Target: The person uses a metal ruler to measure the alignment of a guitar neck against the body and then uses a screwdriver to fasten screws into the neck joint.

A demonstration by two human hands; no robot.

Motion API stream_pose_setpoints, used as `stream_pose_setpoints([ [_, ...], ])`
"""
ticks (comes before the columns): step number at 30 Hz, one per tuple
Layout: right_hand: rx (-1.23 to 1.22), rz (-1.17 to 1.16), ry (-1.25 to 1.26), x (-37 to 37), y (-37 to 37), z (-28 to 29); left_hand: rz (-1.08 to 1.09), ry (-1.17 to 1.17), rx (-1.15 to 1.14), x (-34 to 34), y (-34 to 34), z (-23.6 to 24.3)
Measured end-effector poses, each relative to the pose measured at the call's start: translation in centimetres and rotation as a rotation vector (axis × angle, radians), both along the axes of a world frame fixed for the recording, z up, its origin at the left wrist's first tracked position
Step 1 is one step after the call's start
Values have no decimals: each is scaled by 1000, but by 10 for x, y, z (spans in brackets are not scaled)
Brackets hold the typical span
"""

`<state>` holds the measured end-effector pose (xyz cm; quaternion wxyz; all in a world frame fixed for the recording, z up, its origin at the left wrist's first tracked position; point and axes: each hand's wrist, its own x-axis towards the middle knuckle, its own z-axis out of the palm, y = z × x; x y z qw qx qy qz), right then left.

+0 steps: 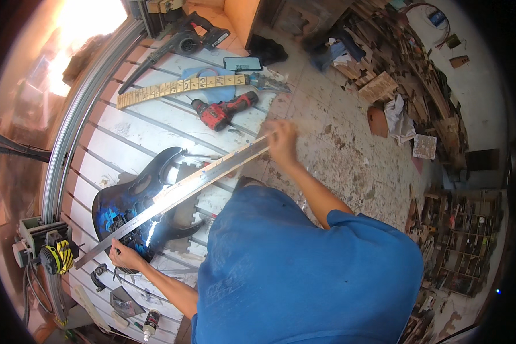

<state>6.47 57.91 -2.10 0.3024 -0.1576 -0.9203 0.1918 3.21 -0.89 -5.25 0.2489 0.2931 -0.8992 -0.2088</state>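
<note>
A long metal ruler (180, 191) lies slantwise over a black and blue electric guitar body (161, 163) and along a pale wooden guitar neck (232, 157). My left hand (127, 256) pinches the ruler near its lower left end, beside the body's edge. At the upper right end my right hand (282, 142) is closed, blurred by motion, with the ruler's end at its fingers. Whether those fingers also touch the neck, I cannot tell. Glare whitens the ruler's middle, and the ruler partly covers the body's cavities and wires.
Beyond the guitar lie a separate fretted neck (178, 87), a red drill (221, 112), a phone (242, 63) and a black blower (186, 43) on the slatted table (137, 129). A rail-mounted machine (49, 252) stands left. A small bottle (151, 324) lies near; wood scraps (378, 87) pile right.
</note>
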Motion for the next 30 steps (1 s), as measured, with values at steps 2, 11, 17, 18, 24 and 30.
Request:
stream_pose_setpoints([
  [2,-144,-177,-98,14,43,7,13,-7,-3,1,-1,-1],
  [11,-502,72,-370,29,108,7,24,5,0,1,1,4],
  [17,-772,66,-303,29,118,-3,13,29,41,0,5,7],
  [18,-835,54,-271,29,117,-1,18,27,39,0,8,9],
  [24,-798,82,-312,24,118,-1,11,15,66,-1,5,10],
  [30,-868,69,-318,23,123,-3,28,-6,84,0,12,17],
])
